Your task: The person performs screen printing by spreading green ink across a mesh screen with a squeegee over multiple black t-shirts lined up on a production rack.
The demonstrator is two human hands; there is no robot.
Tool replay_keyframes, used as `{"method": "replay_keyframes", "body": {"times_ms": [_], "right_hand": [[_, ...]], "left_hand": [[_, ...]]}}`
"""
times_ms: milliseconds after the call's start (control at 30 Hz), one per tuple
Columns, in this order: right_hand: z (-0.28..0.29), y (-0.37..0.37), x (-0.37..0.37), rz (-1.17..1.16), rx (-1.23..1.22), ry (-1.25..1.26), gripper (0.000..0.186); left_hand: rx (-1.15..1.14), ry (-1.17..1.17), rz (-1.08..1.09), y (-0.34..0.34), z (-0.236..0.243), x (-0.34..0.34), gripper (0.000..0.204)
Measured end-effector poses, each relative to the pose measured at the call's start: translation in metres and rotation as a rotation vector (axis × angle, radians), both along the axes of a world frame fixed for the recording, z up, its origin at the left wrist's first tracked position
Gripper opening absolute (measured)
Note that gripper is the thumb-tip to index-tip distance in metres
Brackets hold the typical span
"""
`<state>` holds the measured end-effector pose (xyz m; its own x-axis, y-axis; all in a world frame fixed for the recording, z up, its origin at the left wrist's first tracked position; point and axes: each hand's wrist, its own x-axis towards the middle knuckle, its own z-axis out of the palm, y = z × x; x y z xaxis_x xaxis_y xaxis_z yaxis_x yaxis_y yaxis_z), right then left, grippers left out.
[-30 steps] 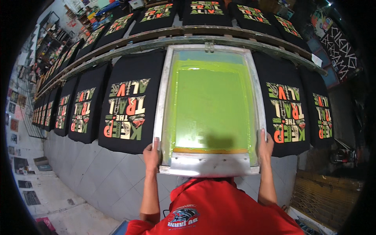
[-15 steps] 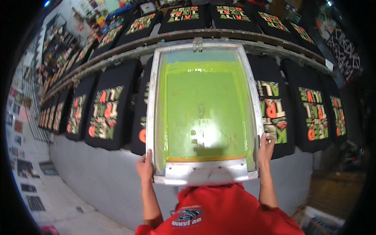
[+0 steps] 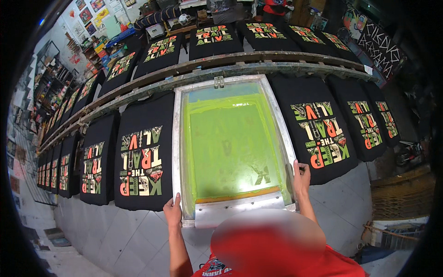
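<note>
A screen-printing frame (image 3: pixel 176 138) with an aluminium rim and a bright green mesh lies flat on the long print table, over a black shirt. Faint lettering shows through the mesh. My left hand (image 3: pixel 173 212) grips the frame's near left corner. My right hand (image 3: pixel 301 177) grips its right side rail near the front. A printed black shirt (image 3: pixel 140 161) with multicoloured lettering lies just left of the frame. Another printed black shirt (image 3: pixel 320 134) lies just right of it.
Several more printed black shirts run along the table (image 3: pixel 138 235) both ways. A second row lies on a table behind the rusty rail (image 3: pixel 258 62). Shelves and posters line the left wall. A wicker basket (image 3: pixel 401 198) stands at the right.
The frame has slid a little to the left along the row of shirts and now lies flat between two printed shirts. Both hands have kept their hold on it.
</note>
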<state>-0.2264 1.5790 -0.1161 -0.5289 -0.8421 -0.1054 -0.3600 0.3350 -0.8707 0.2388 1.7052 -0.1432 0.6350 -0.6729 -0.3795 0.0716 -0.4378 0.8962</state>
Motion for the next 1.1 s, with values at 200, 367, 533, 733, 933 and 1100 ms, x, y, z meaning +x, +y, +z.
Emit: {"method": "replay_keyframes", "body": {"times_ms": [200,367,533,733,933,1100], "right_hand": [[0.013,-0.008,-0.006,0.019,0.040,0.037,0.060],[-0.005,-0.006,-0.010,0.010,-0.050,0.026,0.053],[-0.018,-0.008,0.002,0.041,-0.163,0.123,0.046],[-0.026,0.001,-0.003,0.087,-0.401,0.234,0.046],[0.044,0.053,0.020,1.092,-0.228,0.456,0.062],[0.035,0.100,0.053,1.227,-0.297,1.142,0.015]], "left_hand": [[0.044,-0.079,-0.122,-0.011,-0.003,0.000,0.037],[0.042,-0.059,-0.146,-0.014,-0.008,-0.003,0.035],[-0.037,-0.051,-0.148,-0.013,-0.029,-0.002,0.037],[-0.126,-0.162,-0.140,-0.021,-0.022,-0.021,0.040],[-0.167,-0.444,-0.062,-0.012,-0.034,-0.021,0.048],[-0.357,-0.297,0.011,-0.015,-0.023,-0.031,0.056]]}}
